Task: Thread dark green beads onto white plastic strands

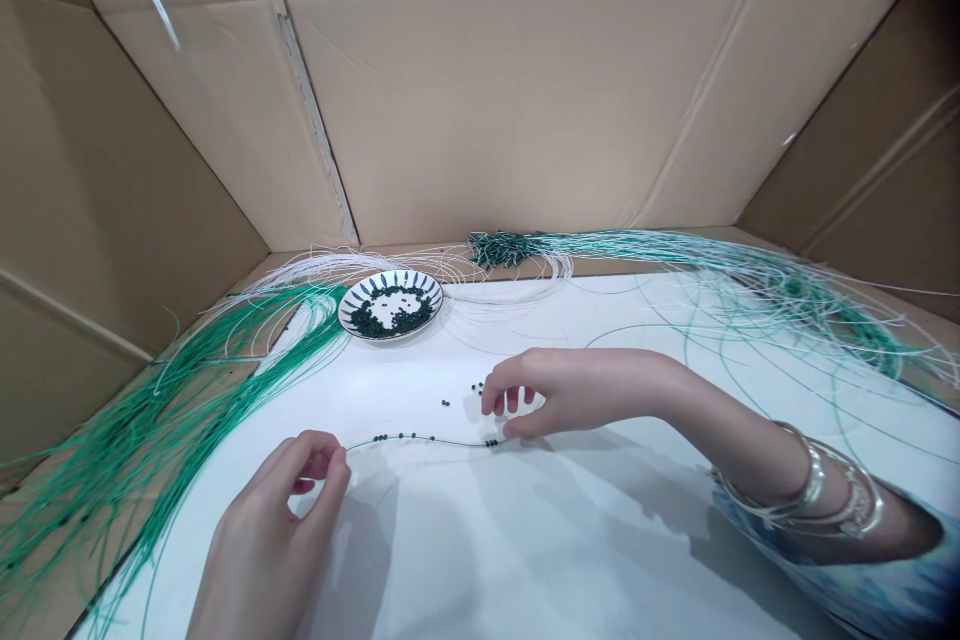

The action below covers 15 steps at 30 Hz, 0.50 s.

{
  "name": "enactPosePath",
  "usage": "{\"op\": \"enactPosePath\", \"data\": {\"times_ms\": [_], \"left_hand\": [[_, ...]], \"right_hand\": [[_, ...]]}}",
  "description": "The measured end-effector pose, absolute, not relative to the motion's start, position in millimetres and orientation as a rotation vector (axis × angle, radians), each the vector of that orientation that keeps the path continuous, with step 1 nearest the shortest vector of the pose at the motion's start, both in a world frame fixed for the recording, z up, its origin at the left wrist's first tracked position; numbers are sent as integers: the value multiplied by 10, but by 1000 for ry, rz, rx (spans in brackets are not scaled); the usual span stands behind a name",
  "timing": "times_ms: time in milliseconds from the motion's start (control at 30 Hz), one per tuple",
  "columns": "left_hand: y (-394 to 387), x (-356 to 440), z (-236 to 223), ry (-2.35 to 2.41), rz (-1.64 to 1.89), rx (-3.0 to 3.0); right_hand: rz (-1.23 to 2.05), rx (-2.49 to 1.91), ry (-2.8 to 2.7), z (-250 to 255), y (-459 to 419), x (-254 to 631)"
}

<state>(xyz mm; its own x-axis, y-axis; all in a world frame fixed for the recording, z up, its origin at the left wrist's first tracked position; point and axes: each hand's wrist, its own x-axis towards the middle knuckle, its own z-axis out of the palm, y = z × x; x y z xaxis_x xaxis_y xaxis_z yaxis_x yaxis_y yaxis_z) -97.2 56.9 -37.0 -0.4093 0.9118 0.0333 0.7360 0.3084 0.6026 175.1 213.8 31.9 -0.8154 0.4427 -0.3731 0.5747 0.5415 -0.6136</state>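
Observation:
A thin green string (457, 442) threaded with several small dark beads (491, 443) stretches across the white tabletop between my hands. My left hand (289, 510) pinches its left end between thumb and forefinger. Over the right end hovers my right hand (540, 395), its fingers curled downward, with a gap between the fingertips and the thumb. The thumb tip is beside the string's right end; whether they touch I cannot tell. A few loose dark beads (445, 403) lie on the tabletop, some close to my right fingertips.
A blue-striped white plate (347, 308) of dark beads stands at the back. Green strings (150, 460) spread along the left. A knotted dark green bundle (501, 248) lies at the back, its white and green strands (750, 265) trailing right. Cardboard walls (510, 100) surround the table.

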Motion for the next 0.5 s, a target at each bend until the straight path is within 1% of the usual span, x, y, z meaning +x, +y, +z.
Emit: {"op": "enactPosePath", "data": {"times_ms": [500], "left_hand": [[569, -933, -354, 2272, 789, 1465]], "right_hand": [[-1131, 881, 2581, 292, 2160, 1754]]}}
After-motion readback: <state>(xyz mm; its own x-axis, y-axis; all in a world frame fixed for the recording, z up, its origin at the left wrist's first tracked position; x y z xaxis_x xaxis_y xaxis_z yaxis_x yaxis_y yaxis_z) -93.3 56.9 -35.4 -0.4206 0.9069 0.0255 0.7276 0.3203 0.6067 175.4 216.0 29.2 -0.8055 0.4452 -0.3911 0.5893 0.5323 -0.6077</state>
